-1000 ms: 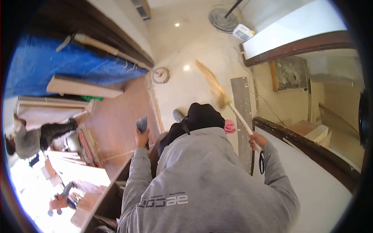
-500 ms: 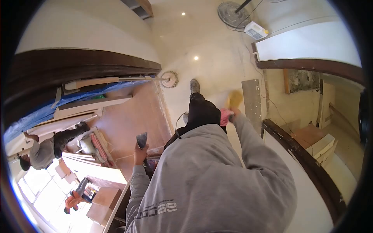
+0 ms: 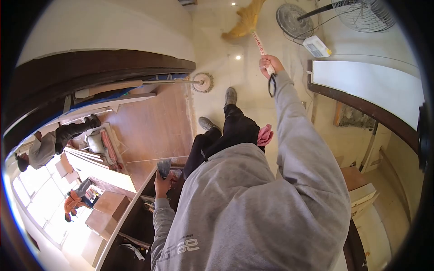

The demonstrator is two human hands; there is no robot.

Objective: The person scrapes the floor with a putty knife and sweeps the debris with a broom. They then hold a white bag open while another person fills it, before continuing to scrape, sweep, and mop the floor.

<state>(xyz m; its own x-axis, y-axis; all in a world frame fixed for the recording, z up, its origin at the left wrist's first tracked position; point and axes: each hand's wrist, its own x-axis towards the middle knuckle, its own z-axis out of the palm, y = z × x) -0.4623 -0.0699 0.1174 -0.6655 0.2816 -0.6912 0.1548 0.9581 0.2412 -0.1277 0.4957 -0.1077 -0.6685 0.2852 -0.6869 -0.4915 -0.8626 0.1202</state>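
My right hand [image 3: 270,65] is wrapped round the pale, red-lettered handle of a broom [image 3: 246,20], stretched out ahead over the floor. The broom's yellow bristles fan out near the top of the view. A black loop hangs below that hand. At the lower left, my left hand [image 3: 163,184] is closed on a putty knife [image 3: 164,167] with its dark blade pointing up, beside an open dark cabinet. A pink cloth [image 3: 265,135] hangs at my right hip.
A standing fan [image 3: 294,21] and a white container [image 3: 317,46] are at the upper right. A long-handled round brush [image 3: 202,82] lies left of my feet. Two people [image 3: 45,149] [image 3: 77,201], boxes [image 3: 110,205] and boards are at the left.
My right hand has swung forward and up from my hip with the broom. My left foot now shows beside the right. The view has shifted, with more of the fan and cabinet visible.
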